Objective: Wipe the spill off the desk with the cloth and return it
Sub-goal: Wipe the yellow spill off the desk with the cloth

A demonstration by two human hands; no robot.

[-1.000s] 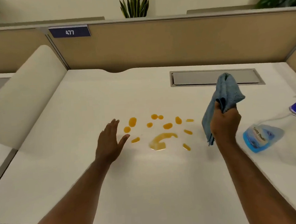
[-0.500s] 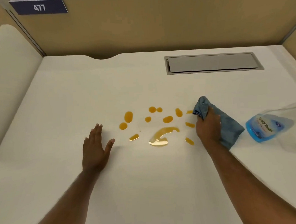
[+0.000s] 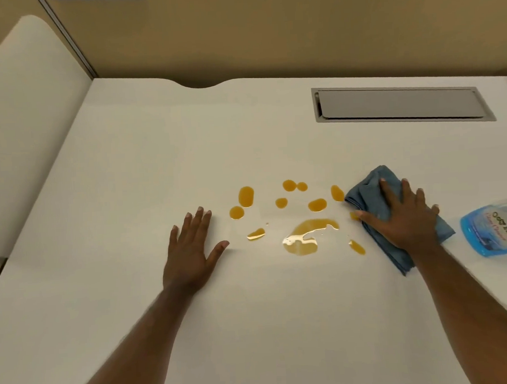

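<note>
Blue folded microfibre cloth [image 3: 373, 203], pinned under the right hand's [image 3: 403, 222] spread fingers [image 3: 385, 189], should sweep left through the orange spill [image 3: 304, 237] while the left hand [image 3: 188, 254], fingers open, braces on the white desk [image 3: 156, 155].

Office cubicle: desk [image 3: 134, 286], partition [image 3: 267, 29].

Your left hand [image 3: 188, 251] flat on desk [image 3: 128, 175], left of spill [image 3: 300, 236], your right hand [image 3: 403, 222] spread on cloth [image 3: 364, 192] at spill's right edge, spray bottle [image 3: 495, 232] lying right of cloth, cable hatch [image 3: 400, 105] behind, partition [image 3: 267, 29] along desk's back.
</note>
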